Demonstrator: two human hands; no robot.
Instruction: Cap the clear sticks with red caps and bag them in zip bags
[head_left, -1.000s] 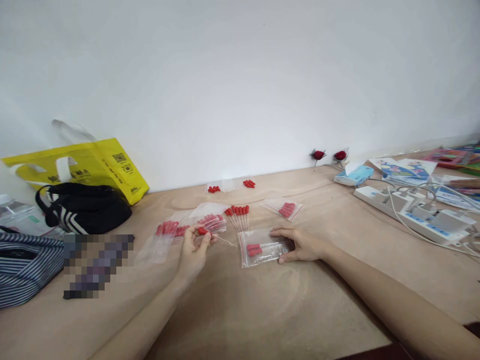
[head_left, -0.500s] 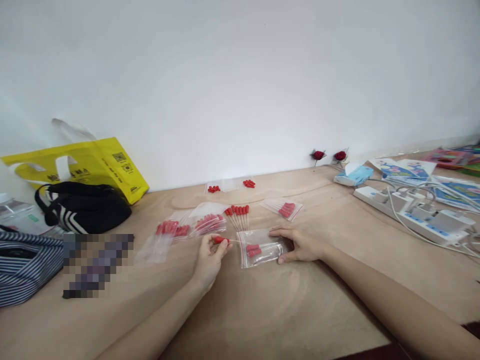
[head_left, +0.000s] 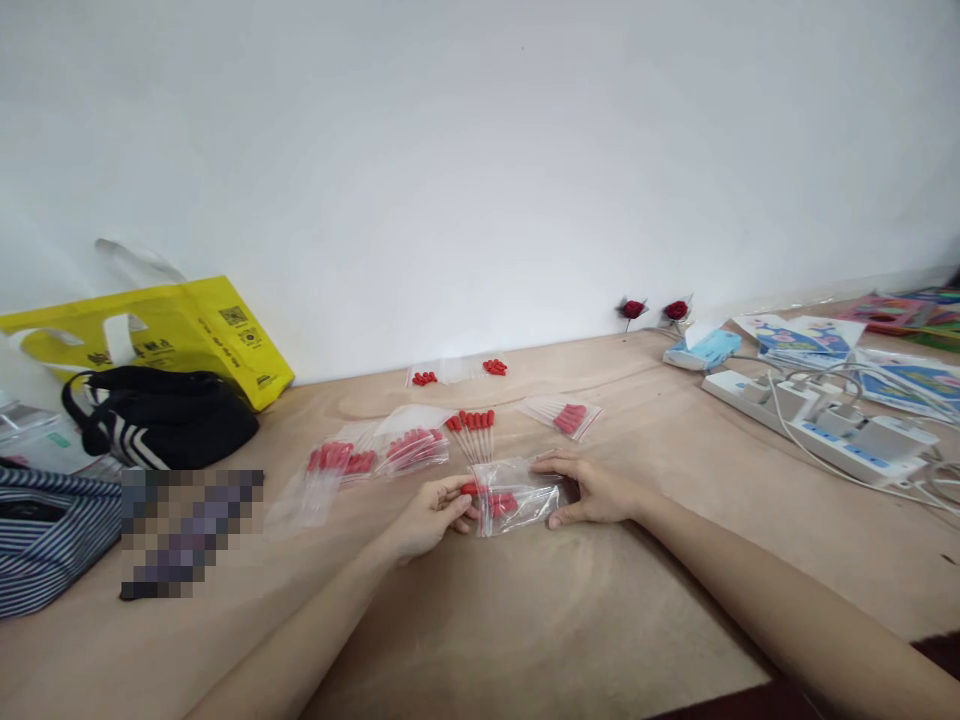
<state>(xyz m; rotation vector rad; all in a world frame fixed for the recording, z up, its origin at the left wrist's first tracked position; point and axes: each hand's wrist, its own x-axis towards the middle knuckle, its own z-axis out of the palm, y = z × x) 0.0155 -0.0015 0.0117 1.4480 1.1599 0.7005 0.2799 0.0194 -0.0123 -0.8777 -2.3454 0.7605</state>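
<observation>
Between my hands a clear zip bag (head_left: pixel 525 500) lies on the wooden table (head_left: pixel 525 610), with red-tipped sticks (head_left: pixel 504 502) inside. My left hand (head_left: pixel 439 512) pinches a red-tipped stick (head_left: pixel 469 489) at the bag's open left end; its thin part is in the bag. My right hand (head_left: pixel 589 490) rests on the bag's right end, thumb and fingers apart around it. Just behind the bag, several loose red-tipped sticks (head_left: pixel 472 425) lie fanned out. Filled bags lie to the left (head_left: pixel 341 458) and behind on the right (head_left: pixel 566 414).
Small red pieces (head_left: pixel 495 367) lie near the wall. A yellow bag (head_left: pixel 150 330), a black pouch (head_left: pixel 180 415) and a striped bag (head_left: pixel 60 540) are at left. Two dark red flowers (head_left: pixel 676 310), a blue pack (head_left: pixel 703 350) and a power strip (head_left: pixel 817 425) with cables are at right.
My left hand has moved right, and the stick it pinches has slid into the bag up to its red end. My right hand has stayed on the bag.
</observation>
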